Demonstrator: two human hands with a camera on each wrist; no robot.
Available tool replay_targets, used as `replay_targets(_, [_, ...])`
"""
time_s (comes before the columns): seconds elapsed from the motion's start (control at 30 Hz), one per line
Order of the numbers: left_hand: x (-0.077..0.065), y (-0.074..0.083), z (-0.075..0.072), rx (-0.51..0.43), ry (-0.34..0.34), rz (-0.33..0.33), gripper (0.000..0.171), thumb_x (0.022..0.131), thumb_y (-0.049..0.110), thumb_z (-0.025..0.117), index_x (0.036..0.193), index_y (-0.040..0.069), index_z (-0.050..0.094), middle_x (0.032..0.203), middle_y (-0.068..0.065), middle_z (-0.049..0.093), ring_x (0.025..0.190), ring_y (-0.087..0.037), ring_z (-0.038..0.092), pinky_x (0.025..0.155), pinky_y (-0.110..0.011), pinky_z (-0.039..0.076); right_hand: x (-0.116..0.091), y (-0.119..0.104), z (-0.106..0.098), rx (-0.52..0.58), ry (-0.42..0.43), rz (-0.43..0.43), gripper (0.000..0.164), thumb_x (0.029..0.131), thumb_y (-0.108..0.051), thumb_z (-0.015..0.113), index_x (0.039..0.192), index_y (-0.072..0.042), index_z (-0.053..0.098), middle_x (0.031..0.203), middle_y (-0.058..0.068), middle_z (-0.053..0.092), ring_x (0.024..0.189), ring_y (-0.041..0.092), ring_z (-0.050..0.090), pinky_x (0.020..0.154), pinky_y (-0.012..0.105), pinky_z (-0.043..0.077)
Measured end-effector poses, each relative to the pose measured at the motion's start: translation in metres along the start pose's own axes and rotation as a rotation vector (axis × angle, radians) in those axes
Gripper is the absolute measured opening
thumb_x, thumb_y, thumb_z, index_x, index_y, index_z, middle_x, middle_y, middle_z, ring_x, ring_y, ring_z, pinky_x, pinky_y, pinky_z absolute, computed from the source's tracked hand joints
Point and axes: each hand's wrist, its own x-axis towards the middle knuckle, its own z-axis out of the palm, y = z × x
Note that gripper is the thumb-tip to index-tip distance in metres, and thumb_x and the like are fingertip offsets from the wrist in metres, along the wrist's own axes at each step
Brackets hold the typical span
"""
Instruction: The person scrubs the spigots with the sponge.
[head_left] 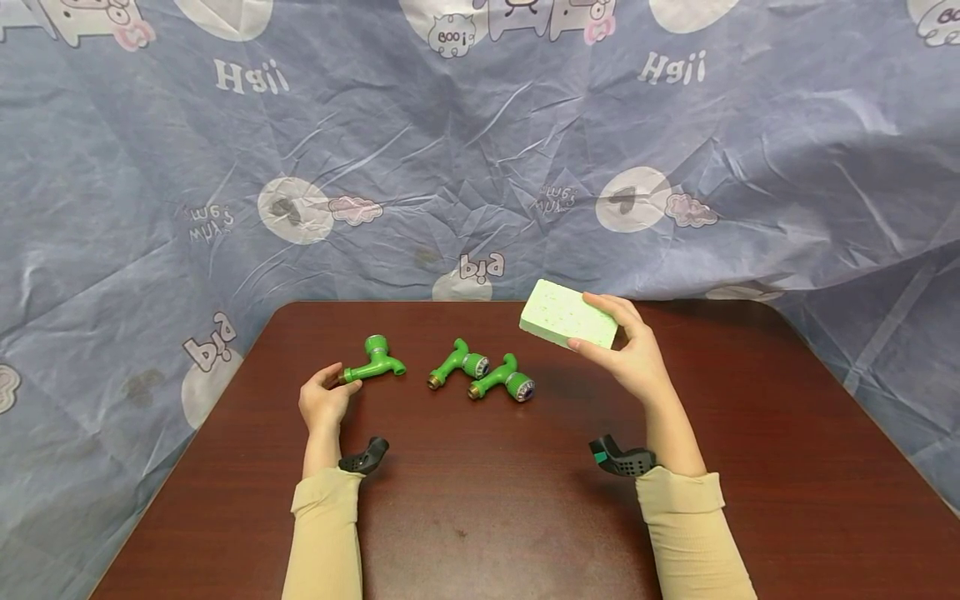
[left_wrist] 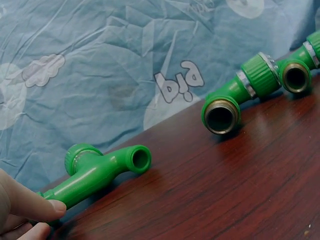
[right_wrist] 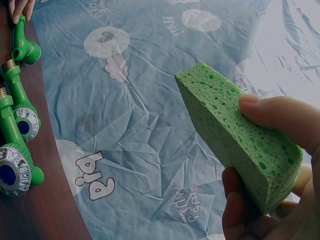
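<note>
My right hand (head_left: 639, 354) holds a light green sponge (head_left: 564, 312) in the air above the far right part of the table. In the right wrist view the thumb presses the pored face of the sponge (right_wrist: 227, 117), and the other fingers curl under it. At the left, my left hand (head_left: 326, 405) pinches the threaded end of a green tap (head_left: 378, 365) lying on the table. The left wrist view shows this tap (left_wrist: 95, 175) with its spout facing right. Its threaded end is mostly hidden by the fingers.
Two more green taps, one left (head_left: 454, 364) and one right (head_left: 502, 379), lie close together on the dark brown table (head_left: 480, 500). Both have brass threaded ends and round knobs. A wrinkled blue-grey printed cloth (head_left: 450, 167) hangs behind the table's far edge.
</note>
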Motion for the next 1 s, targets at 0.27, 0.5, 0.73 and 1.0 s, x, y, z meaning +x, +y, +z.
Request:
replay_targets(0.27, [0.0, -0.0005, 0.0018, 0.069, -0.041, 0.026, 0.044, 0.073, 0.012, 0.08, 0.115, 0.006, 0.067, 0.111, -0.017, 0.065, 0.102, -0.028, 0.057, 0.092, -0.041, 0.044, 0.0006, 0.001, -0.0002, 0.002, 0.001, -0.008, 0.058, 0.073, 0.009, 0.073, 0.127, 0.008, 0.053, 0.126, 0.021, 0.047, 0.105, 0.015, 0.045, 0.074, 0.012, 0.042])
replay_targets(0.5, [-0.0015, -0.0009, 0.0041, 0.101, -0.029, 0.082, 0.04, 0.069, 0.019, 0.084, 0.106, 0.008, 0.072, 0.097, -0.013, 0.068, 0.084, -0.017, 0.059, 0.075, -0.029, 0.045, 0.0003, 0.0025, 0.0002, 0.005, -0.003, -0.004, 0.058, 0.073, 0.009, 0.073, 0.127, 0.008, 0.053, 0.126, 0.02, 0.047, 0.104, 0.015, 0.046, 0.074, 0.011, 0.042])
replay_targets(0.73, [-0.0007, -0.0002, 0.0055, -0.16, -0.096, 0.043, 0.042, 0.073, 0.001, 0.079, 0.113, -0.003, 0.066, 0.095, -0.016, 0.067, 0.061, 0.001, 0.062, 0.061, -0.019, 0.056, 0.0003, 0.002, 0.0003, -0.001, 0.0, -0.006, 0.058, 0.073, 0.009, 0.073, 0.127, 0.008, 0.053, 0.125, 0.02, 0.047, 0.101, 0.014, 0.047, 0.072, 0.011, 0.042])
replay_targets(1.0, [-0.0002, 0.0038, 0.0057, -0.243, -0.136, -0.016, 0.042, 0.074, -0.003, 0.076, 0.114, -0.007, 0.063, 0.077, 0.0, 0.066, 0.059, -0.005, 0.064, 0.063, -0.025, 0.057, -0.0001, 0.0001, 0.0007, 0.0, -0.006, -0.005, 0.057, 0.073, 0.009, 0.073, 0.127, 0.008, 0.052, 0.126, 0.021, 0.047, 0.102, 0.014, 0.047, 0.072, 0.011, 0.042])
